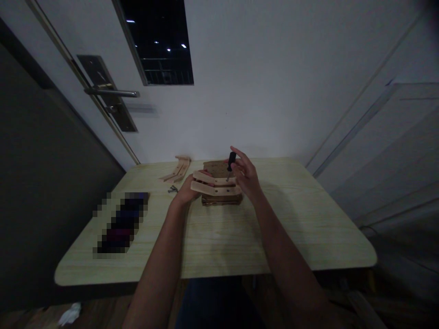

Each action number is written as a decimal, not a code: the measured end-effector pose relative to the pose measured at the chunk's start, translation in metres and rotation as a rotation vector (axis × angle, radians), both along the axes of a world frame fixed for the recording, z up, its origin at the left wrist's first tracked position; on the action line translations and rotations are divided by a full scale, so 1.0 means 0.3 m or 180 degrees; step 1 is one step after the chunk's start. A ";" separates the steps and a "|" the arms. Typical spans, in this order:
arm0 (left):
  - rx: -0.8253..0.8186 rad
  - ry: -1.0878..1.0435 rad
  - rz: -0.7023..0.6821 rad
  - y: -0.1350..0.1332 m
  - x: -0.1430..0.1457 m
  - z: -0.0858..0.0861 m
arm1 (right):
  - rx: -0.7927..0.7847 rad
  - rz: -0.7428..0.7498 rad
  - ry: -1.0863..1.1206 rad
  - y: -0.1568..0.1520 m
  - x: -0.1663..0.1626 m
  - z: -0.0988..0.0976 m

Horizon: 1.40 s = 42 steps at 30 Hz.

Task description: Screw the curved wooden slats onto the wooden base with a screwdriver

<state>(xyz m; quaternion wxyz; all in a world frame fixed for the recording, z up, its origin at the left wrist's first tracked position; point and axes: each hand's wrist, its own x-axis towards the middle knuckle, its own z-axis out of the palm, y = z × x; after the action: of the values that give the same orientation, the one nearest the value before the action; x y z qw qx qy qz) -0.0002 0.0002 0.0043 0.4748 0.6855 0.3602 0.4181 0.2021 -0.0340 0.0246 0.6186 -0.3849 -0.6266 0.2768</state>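
My right hand (247, 176) grips a screwdriver (231, 161) with a black handle, held nearly upright. Its shaft points down to a hole in the upper bar of a bent wooden frame (206, 187), made of two pale angled strips with holes in them. Around the left end of this frame my left hand (187, 189) is closed, its fingers partly hidden behind the wood. The frame lies over a brown cardboard piece (217, 168). A second bent wooden piece (180, 168) rests at the back left, and a few small metal screws (173, 188) lie near my left hand.
The light wood-grain table (291, 228) stands against a white door (274, 91) with a metal handle (113, 92) and a dark window. A blurred-out dark object (123, 224) lies on the left of the table. A white scrap (70, 314) is on the floor.
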 end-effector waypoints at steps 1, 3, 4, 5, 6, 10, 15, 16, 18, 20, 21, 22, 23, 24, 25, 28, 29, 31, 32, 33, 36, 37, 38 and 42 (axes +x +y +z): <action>-0.0012 0.0030 0.0020 0.000 0.000 0.001 | 0.0001 -0.0024 0.0005 -0.002 -0.001 0.002; -0.0015 0.0046 0.0043 0.001 -0.001 -0.001 | 0.0002 -0.0043 0.0044 -0.003 -0.001 0.004; -0.0009 0.0039 0.0036 0.001 -0.002 -0.003 | -0.0020 -0.0042 0.0073 -0.002 -0.001 0.004; -0.0007 0.0021 0.0032 0.002 -0.003 -0.006 | -0.0061 -0.0041 0.0108 0.000 0.000 0.002; -0.0018 -0.0007 0.0024 0.003 -0.004 -0.009 | -0.0108 -0.0043 0.0149 0.004 0.001 -0.001; -0.0125 -0.0083 -0.0013 0.006 -0.004 -0.014 | -0.0106 -0.0144 0.0253 0.022 0.005 -0.016; -0.0127 -0.0047 -0.0114 0.008 -0.001 0.001 | -0.0047 -0.0271 0.0029 0.024 0.008 -0.016; -0.0133 -0.0042 -0.0114 0.007 -0.002 0.003 | -0.0035 -0.0272 -0.0005 0.022 0.008 -0.013; -0.0137 -0.0009 -0.0070 0.004 -0.002 0.006 | -0.0001 -0.0245 -0.0046 0.016 0.007 -0.007; -0.0137 0.0010 -0.0013 0.002 -0.002 0.006 | 0.0042 -0.0171 -0.0046 0.012 0.006 -0.003; -0.0135 -0.0004 0.0007 0.002 -0.001 0.004 | 0.0071 -0.0116 -0.0027 0.011 0.005 -0.001; -0.0127 -0.0031 0.0032 0.002 -0.001 0.003 | 0.0100 -0.0059 0.0000 0.010 0.005 -0.001; -0.0114 -0.0051 0.0056 0.002 0.000 0.002 | 0.0124 -0.0007 0.0029 0.009 0.006 0.000; -0.0095 -0.0060 0.0079 0.003 0.001 0.001 | 0.0135 0.0036 0.0055 0.009 0.006 -0.001; -0.0073 -0.0057 0.0093 0.003 0.001 0.001 | 0.0132 0.0060 0.0074 0.010 0.007 -0.001; -0.0033 -0.0024 0.0072 0.004 0.001 0.003 | 0.0042 0.0040 0.0090 0.014 0.011 -0.006; -0.0051 -0.0040 0.0061 0.004 0.001 0.003 | 0.0022 -0.0004 0.0108 0.016 0.012 -0.007; -0.0111 -0.0092 0.0042 0.003 0.000 0.005 | 0.0022 -0.0118 0.0151 0.019 0.012 -0.011; -0.0133 -0.0121 0.0032 0.002 0.000 0.005 | 0.0029 -0.0174 0.0162 0.020 0.011 -0.012; -0.0141 -0.0134 0.0021 0.001 0.000 0.005 | 0.0034 -0.0224 0.0161 0.021 0.011 -0.013; -0.0113 -0.0132 -0.0016 0.000 0.001 0.004 | 0.0038 -0.0283 0.0048 0.022 0.010 -0.014; -0.0121 -0.0151 -0.0028 0.001 0.001 0.003 | 0.0048 -0.0275 -0.0006 0.022 0.011 -0.014; -0.0134 -0.0162 -0.0048 0.002 0.001 0.002 | 0.0060 -0.0258 -0.0056 0.022 0.011 -0.013; -0.0115 -0.0133 -0.0024 0.010 -0.001 -0.008 | 0.0074 -0.0179 -0.0142 0.018 0.014 -0.011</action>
<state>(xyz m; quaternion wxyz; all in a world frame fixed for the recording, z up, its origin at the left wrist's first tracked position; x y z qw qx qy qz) -0.0004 0.0032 0.0019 0.4961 0.6693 0.3551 0.4240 0.2061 -0.0284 0.0211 0.6164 -0.4012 -0.6323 0.2432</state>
